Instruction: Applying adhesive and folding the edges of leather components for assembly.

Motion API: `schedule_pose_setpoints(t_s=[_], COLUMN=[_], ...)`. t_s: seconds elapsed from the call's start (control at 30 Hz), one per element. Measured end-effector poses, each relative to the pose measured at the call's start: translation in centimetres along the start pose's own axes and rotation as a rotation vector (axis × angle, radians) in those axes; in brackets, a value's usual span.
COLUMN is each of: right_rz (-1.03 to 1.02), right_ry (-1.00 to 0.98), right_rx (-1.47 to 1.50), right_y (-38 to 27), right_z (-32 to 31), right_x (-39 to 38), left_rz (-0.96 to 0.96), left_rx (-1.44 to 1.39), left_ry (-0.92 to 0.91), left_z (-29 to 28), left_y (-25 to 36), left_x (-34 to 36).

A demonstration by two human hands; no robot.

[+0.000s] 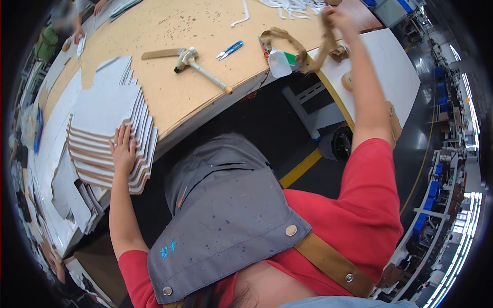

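Observation:
My left hand lies flat, fingers stretched out, on a fanned stack of white sheets with brown edges, near the table's front edge. At the far right, my right arm reaches out over the corner of the table. My right hand, a little smeared by motion, pinches a crumpled brown strip. Part of this strip hangs below the fingers. A similar brown band curves on the tabletop to its left; whether the two are one piece I cannot tell.
On the wooden table lie a hammer, a flat brown stick and blue thread snips. A clear plastic container hangs at the edge. White strips lie far back. A tape roll rests on the white side table. Another person's hand shows far left.

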State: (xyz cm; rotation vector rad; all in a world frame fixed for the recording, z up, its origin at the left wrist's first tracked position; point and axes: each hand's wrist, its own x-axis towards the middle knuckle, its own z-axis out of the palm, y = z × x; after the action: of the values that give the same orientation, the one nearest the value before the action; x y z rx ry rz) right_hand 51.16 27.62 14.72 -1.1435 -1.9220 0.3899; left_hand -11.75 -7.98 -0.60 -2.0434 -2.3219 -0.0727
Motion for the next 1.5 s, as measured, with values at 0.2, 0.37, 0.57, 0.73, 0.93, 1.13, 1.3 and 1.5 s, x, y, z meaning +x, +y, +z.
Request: schedule_pose_setpoints(t_s=[0.2, 0.37, 0.57, 0.73, 0.93, 1.13, 1.3, 1.5], right_rz=[0.32, 0.273, 0.467, 0.271, 0.288, 0.189, 0.373, 0.594], right_ry=[-0.369, -0.255, -0.089, 0.235, 0.379, 0.332, -0.472, -0.722], right_rx=[-0.242, -0.094, 0.121, -0.454, -0.872, -1.254, -1.494, -1.412], right_y=[1.3, 1.8, 0.7, 0.8, -1.8, -4.0, -0.8, 5.5], right_z=[14.5, 14.5, 8.9, 1.3, -4.9, -7.1, -2.8, 1.7], right_x=[-9.7, -10.1, -7.9, -5.9, -4.9, -3.8, -4.7, -9.7], left_rz=[-0.005, -0.012, -0.015, -0.021, 0.01, -0.013, -0.002, -0.005], left_rx=[-0.025, -0.017, -0.039, -0.056, -0.08, -0.095, -0.113, -0.106], left_ry=[-0.049, -0.059, -0.051, -0.03, 0.022, 0.018, 0.062, 0.064], left_z=[-0.2, -0.5, -0.7, -0.8, -0.8, -0.7, -0.5, -0.7], left_y=[0.0, 0.2, 0.4, 0.5, 0.5, 0.5, 0.5, 0.4], left_x=[0.1, 0.1, 0.0, 0.1, 0.0, 0.0, 0.0, 0.0])
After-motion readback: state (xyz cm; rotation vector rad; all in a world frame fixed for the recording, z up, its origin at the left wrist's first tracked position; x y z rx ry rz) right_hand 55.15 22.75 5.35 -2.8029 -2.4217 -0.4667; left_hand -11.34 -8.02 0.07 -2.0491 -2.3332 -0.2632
